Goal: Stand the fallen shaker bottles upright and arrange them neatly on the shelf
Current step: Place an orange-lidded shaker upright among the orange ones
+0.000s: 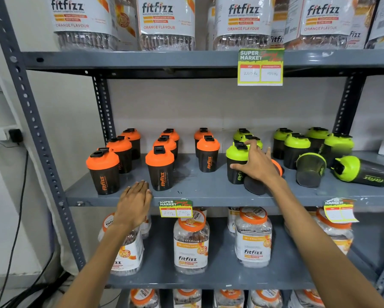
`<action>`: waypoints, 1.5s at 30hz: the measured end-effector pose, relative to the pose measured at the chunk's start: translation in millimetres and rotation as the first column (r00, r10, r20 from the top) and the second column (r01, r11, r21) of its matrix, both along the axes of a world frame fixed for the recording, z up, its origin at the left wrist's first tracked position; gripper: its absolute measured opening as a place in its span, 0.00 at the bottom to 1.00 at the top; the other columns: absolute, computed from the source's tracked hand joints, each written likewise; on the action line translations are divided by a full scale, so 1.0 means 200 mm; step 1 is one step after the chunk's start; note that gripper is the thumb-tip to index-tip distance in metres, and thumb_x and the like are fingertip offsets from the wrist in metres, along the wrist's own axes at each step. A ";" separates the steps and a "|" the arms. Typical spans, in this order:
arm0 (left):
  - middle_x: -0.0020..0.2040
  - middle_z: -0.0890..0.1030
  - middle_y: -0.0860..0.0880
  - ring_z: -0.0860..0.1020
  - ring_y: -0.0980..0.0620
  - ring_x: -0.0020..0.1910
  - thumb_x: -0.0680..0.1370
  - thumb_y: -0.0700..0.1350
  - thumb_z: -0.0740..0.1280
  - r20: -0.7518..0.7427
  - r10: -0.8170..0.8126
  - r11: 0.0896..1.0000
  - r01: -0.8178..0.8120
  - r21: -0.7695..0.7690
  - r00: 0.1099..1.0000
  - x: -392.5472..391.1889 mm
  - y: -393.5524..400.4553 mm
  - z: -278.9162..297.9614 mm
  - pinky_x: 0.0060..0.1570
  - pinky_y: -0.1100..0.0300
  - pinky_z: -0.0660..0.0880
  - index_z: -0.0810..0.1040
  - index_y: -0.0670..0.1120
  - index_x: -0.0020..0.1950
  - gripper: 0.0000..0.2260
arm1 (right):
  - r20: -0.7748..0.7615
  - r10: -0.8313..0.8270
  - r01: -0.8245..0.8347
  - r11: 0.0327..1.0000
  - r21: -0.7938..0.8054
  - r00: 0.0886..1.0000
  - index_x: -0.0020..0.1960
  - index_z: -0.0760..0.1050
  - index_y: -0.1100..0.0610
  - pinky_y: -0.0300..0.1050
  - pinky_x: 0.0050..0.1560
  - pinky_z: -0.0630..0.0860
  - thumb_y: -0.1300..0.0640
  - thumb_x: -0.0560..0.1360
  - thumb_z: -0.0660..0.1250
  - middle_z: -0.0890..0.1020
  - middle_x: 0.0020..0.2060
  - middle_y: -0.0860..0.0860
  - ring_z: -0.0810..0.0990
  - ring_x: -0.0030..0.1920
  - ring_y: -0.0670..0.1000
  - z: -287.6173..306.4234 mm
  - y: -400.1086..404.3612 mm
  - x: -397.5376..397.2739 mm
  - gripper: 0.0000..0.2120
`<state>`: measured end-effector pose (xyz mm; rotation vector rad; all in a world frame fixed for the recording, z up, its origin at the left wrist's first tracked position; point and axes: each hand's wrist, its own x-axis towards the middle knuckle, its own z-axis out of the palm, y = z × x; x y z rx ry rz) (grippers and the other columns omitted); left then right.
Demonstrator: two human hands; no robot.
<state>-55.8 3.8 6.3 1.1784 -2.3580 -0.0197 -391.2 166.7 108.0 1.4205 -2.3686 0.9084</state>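
- Two bare hands reach the grey metal shelf (208, 194): the left hand (134, 202) lies flat on its front edge, fingers released.
- Right hand (256, 164) grasps a fallen orange-lidded dark shaker bottle (256, 185).
- Farther right, two green-lidded dark shaker bottles (362, 173) lie toppled.

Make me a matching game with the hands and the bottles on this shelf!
Things:
1. Left hand
2. Right hand
3. Far-right green-lid bottle
4. Front-left orange-lid bottle

States:
A. Standing upright
B. Lying on its side, untouched
C. Resting flat on the shelf edge
D. Over a fallen orange-lid bottle

Pairs: 1-C, 2-D, 3-B, 4-A
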 end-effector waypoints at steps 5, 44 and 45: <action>0.78 0.67 0.44 0.63 0.47 0.78 0.85 0.49 0.50 -0.002 -0.001 1.000 0.001 -0.001 1.000 0.00 0.00 0.00 0.79 0.49 0.56 0.65 0.42 0.77 0.22 | -0.033 -0.229 0.204 0.919 -0.338 0.973 0.67 0.67 0.59 0.61 0.68 0.65 0.40 0.74 0.66 0.73 0.64 0.60 0.72 0.65 0.63 -0.04 0.14 0.03 0.30; 0.76 0.70 0.42 0.66 0.45 0.76 0.84 0.46 0.51 -0.014 0.005 1.000 -0.005 -0.031 1.000 0.00 0.02 0.01 0.76 0.48 0.58 0.68 0.41 0.75 0.21 | 0.412 0.109 0.160 0.808 -0.566 0.905 0.69 0.55 0.58 0.42 0.59 0.71 0.55 0.60 0.82 0.71 0.65 0.60 0.73 0.65 0.58 -0.25 -0.02 0.70 0.48; 0.76 0.70 0.42 0.66 0.45 0.76 0.84 0.46 0.52 -0.015 0.002 1.000 -0.002 -0.030 1.000 0.00 0.02 0.01 0.76 0.48 0.58 0.68 0.41 0.75 0.21 | 0.417 0.118 0.156 0.809 -0.567 0.901 0.70 0.54 0.60 0.44 0.61 0.72 0.55 0.61 0.82 0.71 0.66 0.61 0.73 0.66 0.59 -0.25 -0.08 0.71 0.49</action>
